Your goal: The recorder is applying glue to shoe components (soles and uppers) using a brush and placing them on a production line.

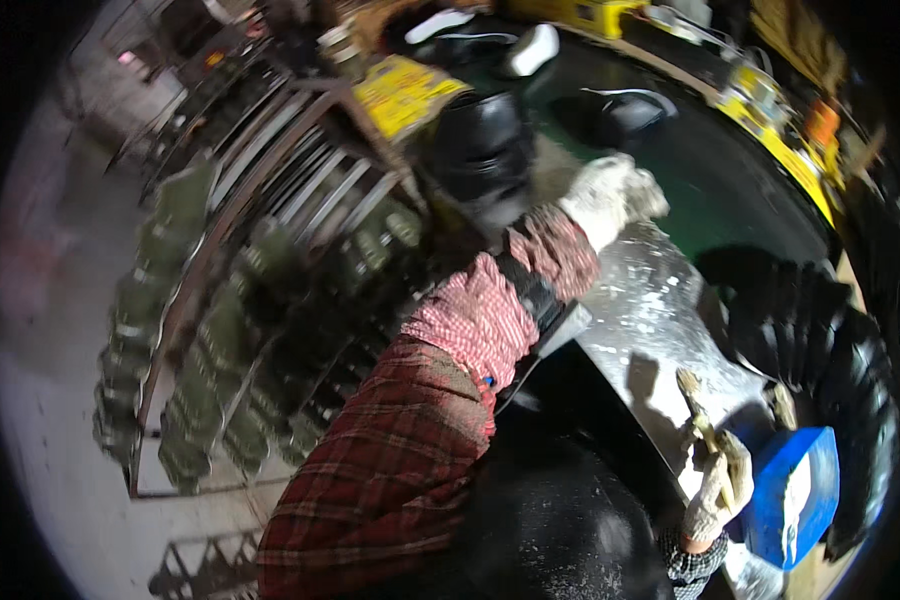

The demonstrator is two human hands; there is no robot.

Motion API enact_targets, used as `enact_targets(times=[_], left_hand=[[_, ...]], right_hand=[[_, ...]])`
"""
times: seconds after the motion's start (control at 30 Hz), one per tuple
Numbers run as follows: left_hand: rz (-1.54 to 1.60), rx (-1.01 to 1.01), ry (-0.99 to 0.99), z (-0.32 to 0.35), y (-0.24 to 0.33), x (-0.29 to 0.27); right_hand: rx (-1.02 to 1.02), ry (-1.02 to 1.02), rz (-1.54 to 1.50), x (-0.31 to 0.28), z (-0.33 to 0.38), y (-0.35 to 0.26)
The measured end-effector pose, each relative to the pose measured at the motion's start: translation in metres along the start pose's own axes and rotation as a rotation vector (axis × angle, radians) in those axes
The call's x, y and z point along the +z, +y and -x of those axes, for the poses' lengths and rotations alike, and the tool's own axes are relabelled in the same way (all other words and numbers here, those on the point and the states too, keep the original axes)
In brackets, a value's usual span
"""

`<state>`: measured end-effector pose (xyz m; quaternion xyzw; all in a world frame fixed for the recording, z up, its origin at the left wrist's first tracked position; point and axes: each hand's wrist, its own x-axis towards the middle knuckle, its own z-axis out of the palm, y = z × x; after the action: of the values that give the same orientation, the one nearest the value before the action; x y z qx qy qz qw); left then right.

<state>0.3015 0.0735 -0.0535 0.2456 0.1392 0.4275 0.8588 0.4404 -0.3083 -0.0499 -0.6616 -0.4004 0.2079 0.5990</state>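
Grips one slender tan stick [697,398] with blurred tip in white-gloved right hand [716,490], beside one blue plastic container [768,502]; farther off, extends white-gloved left hand [612,198] near silvery worktop [655,305]; cannot tell whether holding anything.

Blue container [769,508], red plaid sleeve [375,455]

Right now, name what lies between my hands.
The head view shows the silvery work surface, partly shadowed, and, nearer the right hand, the upper end of its stick-like tool.
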Motion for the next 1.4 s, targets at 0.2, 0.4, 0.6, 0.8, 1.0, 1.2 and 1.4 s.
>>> enact_targets(times=[0.2,0.4,0.6,0.8,1.0,1.2,1.4], left_hand=[[-0.6,0.262,0.183,0.199,0.085,-0.015],[-1.543,1.672,0.425,0.4,0.313,0.013],[-1.667,1.212,1.468,0.385,0.359,0.036],[-0.617,1.083,0.931,0.372,0.448,-0.073],[-0.973,0.841,0.487,0.31,0.261,-0.003],[0.103,-0.047,-0.456,0.264,0.092,-0.005],[-0.074,-0.51,0.144,0.225,-0.004,0.003]], right_hand=[[-0.061,-0.265,0.006,0.022,0.001,0.006],[-0.023,-0.34,-0.066,0.043,0.001,0.002],[0.032,-0.422,-0.043,0.066,0.007,-0.05],[-0.012,-0.302,0.018,0.047,0.021,-0.044],[-0.201,0.249,0.364,-0.014,0.033,-0.072],[-0.065,0.848,0.299,-0.137,0.007,-0.11],[0.06,0.417,0.98,-0.208,-0.01,-0.043]])
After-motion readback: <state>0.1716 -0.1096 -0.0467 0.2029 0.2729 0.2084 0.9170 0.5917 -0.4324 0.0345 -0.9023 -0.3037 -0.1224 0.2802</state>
